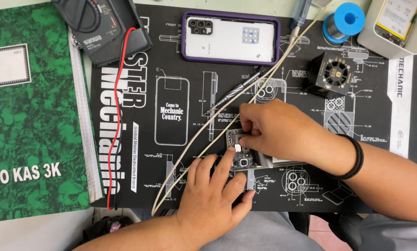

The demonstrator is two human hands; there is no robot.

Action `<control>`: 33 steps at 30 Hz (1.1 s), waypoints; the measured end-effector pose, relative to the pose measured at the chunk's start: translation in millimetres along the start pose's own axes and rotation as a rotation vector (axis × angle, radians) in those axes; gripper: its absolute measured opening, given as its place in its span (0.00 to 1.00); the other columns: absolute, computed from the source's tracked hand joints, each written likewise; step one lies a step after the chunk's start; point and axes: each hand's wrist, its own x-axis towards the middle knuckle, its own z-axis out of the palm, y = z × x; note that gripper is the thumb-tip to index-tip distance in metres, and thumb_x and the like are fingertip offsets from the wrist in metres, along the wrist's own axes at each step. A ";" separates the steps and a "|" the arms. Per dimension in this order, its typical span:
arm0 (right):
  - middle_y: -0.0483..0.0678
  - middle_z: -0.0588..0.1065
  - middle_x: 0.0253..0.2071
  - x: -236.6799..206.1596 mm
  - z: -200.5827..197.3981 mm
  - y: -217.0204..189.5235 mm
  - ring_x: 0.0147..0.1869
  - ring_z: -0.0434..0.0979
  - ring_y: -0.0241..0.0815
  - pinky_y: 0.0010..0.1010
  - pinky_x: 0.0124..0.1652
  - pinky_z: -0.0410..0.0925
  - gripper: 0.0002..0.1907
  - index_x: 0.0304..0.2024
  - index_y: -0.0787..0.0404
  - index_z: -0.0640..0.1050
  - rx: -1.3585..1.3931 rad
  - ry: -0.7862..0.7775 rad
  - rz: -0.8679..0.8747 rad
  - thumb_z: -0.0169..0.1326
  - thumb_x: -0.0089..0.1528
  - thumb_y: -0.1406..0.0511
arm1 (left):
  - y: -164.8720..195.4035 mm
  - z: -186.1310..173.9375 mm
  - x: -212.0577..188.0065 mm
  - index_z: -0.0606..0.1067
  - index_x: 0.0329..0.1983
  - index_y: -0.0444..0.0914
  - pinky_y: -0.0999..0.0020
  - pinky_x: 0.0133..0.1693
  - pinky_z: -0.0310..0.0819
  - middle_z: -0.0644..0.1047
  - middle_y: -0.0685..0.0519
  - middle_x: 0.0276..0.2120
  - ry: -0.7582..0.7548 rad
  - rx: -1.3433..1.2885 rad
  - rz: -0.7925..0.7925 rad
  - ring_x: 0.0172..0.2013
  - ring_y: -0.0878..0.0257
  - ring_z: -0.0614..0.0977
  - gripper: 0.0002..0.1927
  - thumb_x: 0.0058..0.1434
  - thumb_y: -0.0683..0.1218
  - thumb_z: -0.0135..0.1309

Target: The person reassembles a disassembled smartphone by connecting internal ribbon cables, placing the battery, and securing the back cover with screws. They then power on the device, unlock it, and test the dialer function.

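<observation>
Black printed work mat (139, 153) covering the table; green ledger (32, 116) at frame left; both hands (218, 190) (278, 130) pinching an opened phone (242, 158) at centre.

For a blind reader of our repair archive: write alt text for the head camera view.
Seen from above, a left hand and a right hand work together on a small opened phone lying on a black printed repair mat. Above lie a purple-cased phone, a multimeter with a red lead, and a solder spool; a green ledger book sits left.
</observation>
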 end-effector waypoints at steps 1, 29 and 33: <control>0.50 0.80 0.23 0.6 -0.1 0.1 0.30 0.82 0.52 0.42 0.30 0.70 0.15 0.34 0.57 0.76 -0.004 -0.014 0.002 0.66 0.52 0.59 | 0.1 0.5 0.2 0.71 0.48 0.38 0.39 0.58 0.63 0.67 0.36 0.63 -0.001 -0.003 -0.003 0.56 0.40 0.68 0.21 0.60 0.54 0.61; 0.45 0.80 0.29 14.3 -20.4 16.9 0.33 0.82 0.43 0.36 0.33 0.72 0.09 0.36 0.54 0.80 0.017 -0.128 -0.186 0.63 0.53 0.64 | -1.1 1.1 1.5 0.70 0.47 0.36 0.39 0.57 0.63 0.67 0.34 0.62 -0.008 -0.023 -0.013 0.54 0.41 0.70 0.23 0.58 0.53 0.63; 0.43 0.81 0.28 21.1 -21.1 9.7 0.35 0.83 0.43 0.36 0.35 0.72 0.09 0.35 0.54 0.81 -0.052 -0.179 -0.090 0.66 0.53 0.63 | -0.9 -0.1 1.9 0.71 0.47 0.38 0.39 0.56 0.63 0.67 0.34 0.63 -0.014 -0.023 -0.011 0.53 0.42 0.70 0.21 0.58 0.53 0.63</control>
